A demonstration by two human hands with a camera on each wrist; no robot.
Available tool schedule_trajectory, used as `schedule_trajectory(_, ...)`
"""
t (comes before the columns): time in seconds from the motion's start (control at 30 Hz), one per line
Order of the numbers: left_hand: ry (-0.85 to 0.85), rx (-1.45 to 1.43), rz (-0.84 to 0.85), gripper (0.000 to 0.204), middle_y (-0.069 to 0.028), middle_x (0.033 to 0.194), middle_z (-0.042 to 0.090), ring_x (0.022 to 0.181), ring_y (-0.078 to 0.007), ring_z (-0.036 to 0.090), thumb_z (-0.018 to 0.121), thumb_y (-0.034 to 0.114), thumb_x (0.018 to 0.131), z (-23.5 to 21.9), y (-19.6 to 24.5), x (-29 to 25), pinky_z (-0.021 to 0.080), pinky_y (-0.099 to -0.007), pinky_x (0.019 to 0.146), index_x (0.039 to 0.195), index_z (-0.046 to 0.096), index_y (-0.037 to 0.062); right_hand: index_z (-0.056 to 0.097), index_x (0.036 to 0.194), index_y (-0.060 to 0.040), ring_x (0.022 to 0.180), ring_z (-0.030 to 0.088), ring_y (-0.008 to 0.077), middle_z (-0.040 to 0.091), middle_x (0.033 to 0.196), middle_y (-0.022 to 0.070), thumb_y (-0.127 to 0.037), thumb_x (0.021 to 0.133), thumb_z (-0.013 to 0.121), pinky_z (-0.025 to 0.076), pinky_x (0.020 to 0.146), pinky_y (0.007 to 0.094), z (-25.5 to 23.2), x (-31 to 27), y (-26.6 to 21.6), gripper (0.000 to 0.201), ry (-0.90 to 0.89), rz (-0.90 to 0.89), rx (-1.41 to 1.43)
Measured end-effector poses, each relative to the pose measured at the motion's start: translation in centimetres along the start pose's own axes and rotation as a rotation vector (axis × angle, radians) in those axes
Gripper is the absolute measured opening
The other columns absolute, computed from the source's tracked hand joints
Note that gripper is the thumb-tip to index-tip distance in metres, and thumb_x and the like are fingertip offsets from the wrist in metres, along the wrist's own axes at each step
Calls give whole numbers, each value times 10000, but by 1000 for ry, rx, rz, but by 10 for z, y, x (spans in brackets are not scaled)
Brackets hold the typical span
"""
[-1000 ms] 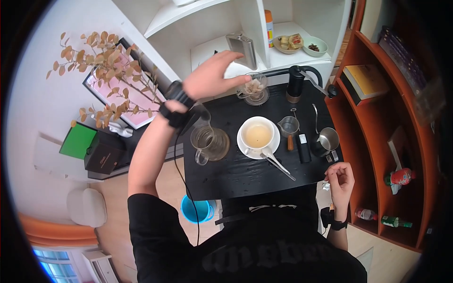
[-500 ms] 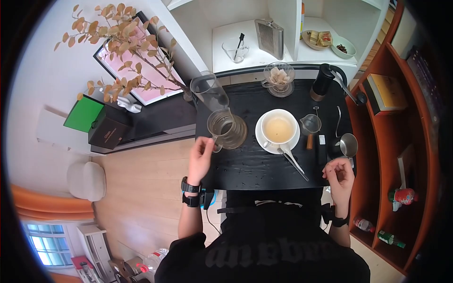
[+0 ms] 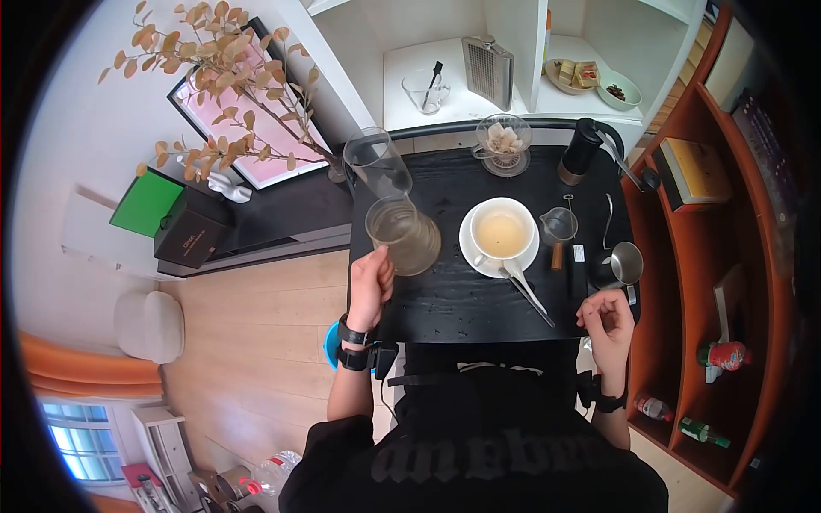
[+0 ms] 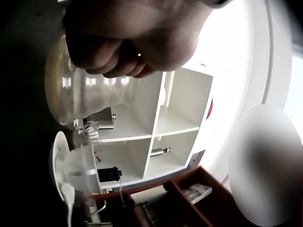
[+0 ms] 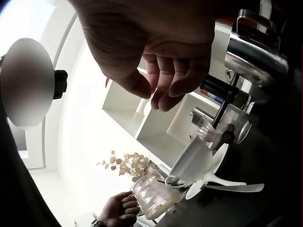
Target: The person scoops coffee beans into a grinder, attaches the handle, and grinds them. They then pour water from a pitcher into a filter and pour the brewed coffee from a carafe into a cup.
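My left hand (image 3: 373,282) grips the handle of a ribbed glass coffee server (image 3: 415,244) at the table's left side. The curled fingers hide the handle. In the left wrist view the fist (image 4: 128,38) overlaps the server's top (image 4: 94,90). My right hand (image 3: 607,321) hovers by the table's front right edge, fingers loosely curled and holding nothing. Nearest to it are a steel milk jug (image 3: 627,263) and a small black device (image 3: 578,272). A white cup (image 3: 505,231) of pale tan liquid stands on a saucer (image 3: 469,256) between the hands, with a white spoon (image 3: 513,272) beside it.
A tall clear glass vessel (image 3: 376,162) stands behind the server. At the back are a glass dripper (image 3: 505,141) with a paper filter and a black hand grinder (image 3: 581,150). A small glass pitcher (image 3: 559,224) sits right of the cup. Shelves border the back and right.
My left hand has come back from over the dripper to the server and now grips its handle; the server's mouth has shifted slightly left. My right hand has stayed near the front right edge.
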State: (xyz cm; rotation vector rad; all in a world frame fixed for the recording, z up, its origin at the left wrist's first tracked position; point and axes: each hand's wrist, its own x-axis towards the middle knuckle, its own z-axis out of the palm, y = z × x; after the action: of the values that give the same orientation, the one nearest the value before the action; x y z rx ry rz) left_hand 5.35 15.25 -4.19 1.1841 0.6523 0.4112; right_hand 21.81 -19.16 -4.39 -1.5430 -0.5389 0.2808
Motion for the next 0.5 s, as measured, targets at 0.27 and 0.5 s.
schedule_trajectory(0.27,101,643,549,429,35,558,349,547,-63,274,544,196,1020,12,13,-35,227,-291,474,654,414,14,565,979,-12,673,591,69,651,791,42,16,930,605,468,650,206,2,-1,0,69,-2,3,2)
schedule_trajectory(0.5,-201,-383,-18,481,71,543,224,467,-49,190,426,291,1069,12,48,-60,147,-209,362,630,282,157,564,981,-11,674,593,70,653,790,43,14,928,611,469,652,208,1,-2,0,75,-9,-2,-28)
